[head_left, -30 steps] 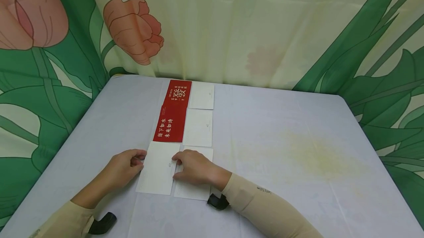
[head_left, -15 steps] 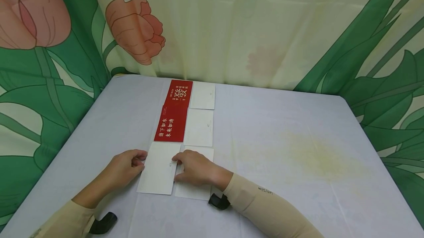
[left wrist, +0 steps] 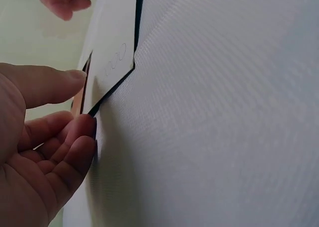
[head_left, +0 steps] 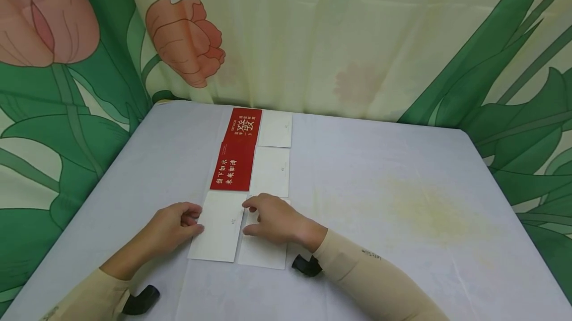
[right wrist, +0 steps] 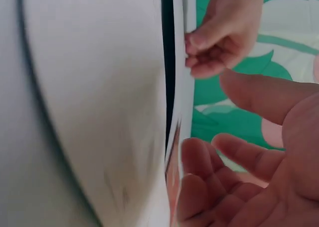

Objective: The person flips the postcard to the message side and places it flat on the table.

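Note:
A white card [head_left: 214, 236] lies flat at the near end of the left column, small print by its right edge. At its left edge rests my left hand [head_left: 172, 229], fingers loosely bent, thumb apart from them in the left wrist view [left wrist: 50, 132]. Over the neighbouring white card [head_left: 263, 257] is my right hand [head_left: 277, 219], its thumb and fingers spread apart beside the first card's right edge. Nothing is held between them in the right wrist view [right wrist: 254, 152]. The right hand covers much of the neighbouring card.
Beyond the near cards lie two red cards [head_left: 232, 167] with pale characters, end to end. Two white cards [head_left: 270, 171] lie alongside them. All are on a white-covered table [head_left: 380, 212], backed by a floral curtain [head_left: 313, 38]. Black wrist devices [head_left: 142, 301] sit at both wrists.
My right hand has drawn back slightly to the right, off the left card's edge, with its fingers spreading. My left thumb has shifted slightly onto the card's left edge. The cards stay in place.

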Demonstrator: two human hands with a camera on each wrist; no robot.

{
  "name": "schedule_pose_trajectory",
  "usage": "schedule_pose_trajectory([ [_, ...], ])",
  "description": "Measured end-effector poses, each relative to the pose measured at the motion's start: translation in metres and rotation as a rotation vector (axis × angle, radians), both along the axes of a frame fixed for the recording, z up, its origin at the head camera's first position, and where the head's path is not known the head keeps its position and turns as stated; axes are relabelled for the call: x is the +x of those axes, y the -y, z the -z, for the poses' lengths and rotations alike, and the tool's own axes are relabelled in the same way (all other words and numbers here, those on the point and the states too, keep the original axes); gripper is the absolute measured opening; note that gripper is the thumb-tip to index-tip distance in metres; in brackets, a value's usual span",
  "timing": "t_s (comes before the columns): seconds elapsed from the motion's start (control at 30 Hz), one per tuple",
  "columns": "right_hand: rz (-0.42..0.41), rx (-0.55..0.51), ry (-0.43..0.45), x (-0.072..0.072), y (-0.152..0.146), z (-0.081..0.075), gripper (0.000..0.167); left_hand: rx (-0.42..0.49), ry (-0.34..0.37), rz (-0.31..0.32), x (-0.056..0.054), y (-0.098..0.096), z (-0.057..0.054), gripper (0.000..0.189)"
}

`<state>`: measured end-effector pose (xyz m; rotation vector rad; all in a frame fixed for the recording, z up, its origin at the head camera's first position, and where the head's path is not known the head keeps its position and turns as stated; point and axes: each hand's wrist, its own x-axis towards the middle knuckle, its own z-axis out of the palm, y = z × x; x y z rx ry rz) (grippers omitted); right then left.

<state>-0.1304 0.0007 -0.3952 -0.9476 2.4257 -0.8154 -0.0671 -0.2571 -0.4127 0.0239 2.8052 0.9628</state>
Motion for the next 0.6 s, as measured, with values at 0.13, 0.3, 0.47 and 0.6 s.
schedule_pose_trajectory([
  [0.13,-0.011,-0.143,-0.039,-0.008,-0.012,-0.006,0.047,0.003,-0.02,0.008,-0.001,0.001,-0.002,0.043],
  [0.3,-0.051,-0.253,-0.084,-0.016,-0.019,-0.011,0.049,0.024,-0.06,0.023,-0.002,0.0,-0.007,0.044],
  [0.47,-0.072,-0.206,-0.093,-0.024,-0.018,-0.012,0.057,0.002,-0.135,0.048,-0.007,-0.001,-0.015,0.047],
  [0.6,-0.071,-0.148,-0.139,-0.033,-0.017,-0.014,0.059,-0.039,-0.206,0.063,-0.014,0.001,-0.022,0.05],
])
